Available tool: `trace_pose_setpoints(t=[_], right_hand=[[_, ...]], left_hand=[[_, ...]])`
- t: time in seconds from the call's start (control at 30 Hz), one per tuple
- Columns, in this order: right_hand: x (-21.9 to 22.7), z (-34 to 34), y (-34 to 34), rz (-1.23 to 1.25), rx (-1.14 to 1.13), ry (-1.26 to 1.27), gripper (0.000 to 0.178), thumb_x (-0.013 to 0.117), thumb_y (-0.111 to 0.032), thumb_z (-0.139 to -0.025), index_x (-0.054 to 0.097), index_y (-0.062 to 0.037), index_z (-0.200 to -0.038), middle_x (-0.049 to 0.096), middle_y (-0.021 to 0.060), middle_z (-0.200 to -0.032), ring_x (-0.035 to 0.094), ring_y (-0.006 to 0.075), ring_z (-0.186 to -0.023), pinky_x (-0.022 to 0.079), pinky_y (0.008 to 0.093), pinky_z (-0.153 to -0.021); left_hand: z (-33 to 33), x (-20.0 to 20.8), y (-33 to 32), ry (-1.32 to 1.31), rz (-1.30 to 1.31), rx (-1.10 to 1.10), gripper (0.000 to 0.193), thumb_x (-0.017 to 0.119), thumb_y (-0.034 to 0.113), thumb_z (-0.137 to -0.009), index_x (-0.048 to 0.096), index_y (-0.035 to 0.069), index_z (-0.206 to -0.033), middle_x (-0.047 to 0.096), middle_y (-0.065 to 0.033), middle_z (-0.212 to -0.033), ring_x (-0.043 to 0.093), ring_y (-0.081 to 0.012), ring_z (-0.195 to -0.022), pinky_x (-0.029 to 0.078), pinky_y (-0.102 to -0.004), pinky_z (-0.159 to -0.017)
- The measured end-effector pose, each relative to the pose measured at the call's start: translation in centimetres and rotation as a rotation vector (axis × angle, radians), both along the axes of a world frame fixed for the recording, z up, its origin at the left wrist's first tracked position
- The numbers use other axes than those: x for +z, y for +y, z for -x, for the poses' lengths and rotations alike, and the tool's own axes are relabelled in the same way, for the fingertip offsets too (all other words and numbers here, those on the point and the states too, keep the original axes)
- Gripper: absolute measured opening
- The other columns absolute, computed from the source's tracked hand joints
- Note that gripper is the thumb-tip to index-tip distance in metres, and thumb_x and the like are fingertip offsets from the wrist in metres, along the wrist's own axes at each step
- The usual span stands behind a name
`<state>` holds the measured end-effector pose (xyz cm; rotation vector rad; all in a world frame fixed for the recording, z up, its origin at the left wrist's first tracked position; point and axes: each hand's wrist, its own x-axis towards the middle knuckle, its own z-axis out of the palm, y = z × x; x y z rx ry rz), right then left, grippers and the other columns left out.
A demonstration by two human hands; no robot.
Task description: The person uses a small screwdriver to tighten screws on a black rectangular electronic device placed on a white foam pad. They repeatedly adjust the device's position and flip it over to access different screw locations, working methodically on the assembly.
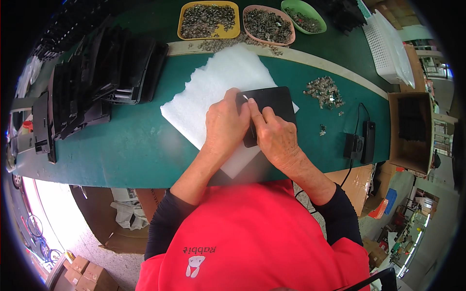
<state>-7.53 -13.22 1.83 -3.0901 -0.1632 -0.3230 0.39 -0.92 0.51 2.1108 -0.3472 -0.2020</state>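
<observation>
A flat black plastic panel [276, 100] lies tilted on a white foam sheet [233, 68] in front of me. My left hand [226, 122] is closed around the panel's left edge, fingers curled over it. My right hand [275, 136] rests on the panel from the lower right, its index finger pressed near that same edge and the other fingers bent. A small bright spot shows by the index fingertip; what it is, I cannot make out. Both thumbs are mostly hidden. To the right sits a loose pile of small metal clips [324, 91], with a few strays [323, 129] below it.
Black plastic housings [97, 82] are stacked at the left. Along the back stand a yellow tray [237, 19], a pink tray [292, 36] and a green bowl [320, 24] of small metal parts. A black power adapter [354, 145] with a cable and a cardboard box [410, 165] are at the right.
</observation>
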Motion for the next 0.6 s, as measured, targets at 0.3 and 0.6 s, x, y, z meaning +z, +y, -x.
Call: trace_pose_setpoints(t=[0.3,0.6], right_hand=[[-0.2,0.0,0.2,0.015,-0.014,-0.005,0.051,0.059,-0.013,-0.081,0.054,-0.0029,-0.131,0.055,0.0061,-0.081,0.061,0.0166,-0.054,0.051,0.0298,-0.044],[0.6,-0.3,0.6,-0.011,-0.045,0.108,0.05,0.059,-0.012,-0.083,0.053,0.0005,-0.131,0.059,0.0093,-0.085,0.065,0.0208,-0.056,0.053,0.0325,-0.049]], left_hand=[[0.1,0.2,0.0,0.005,0.003,-0.007,0.034,0.063,0.016,-0.086,0.062,-0.003,-0.113,0.062,-0.0162,-0.065,0.062,-0.0306,-0.059,0.051,-0.0398,-0.061],[0.1,-0.1,0.1,-0.008,0.03,-0.016,0.033,0.065,0.015,-0.084,0.062,-0.002,-0.113,0.06,-0.0143,-0.062,0.059,-0.0284,-0.056,0.049,-0.0384,-0.058]])
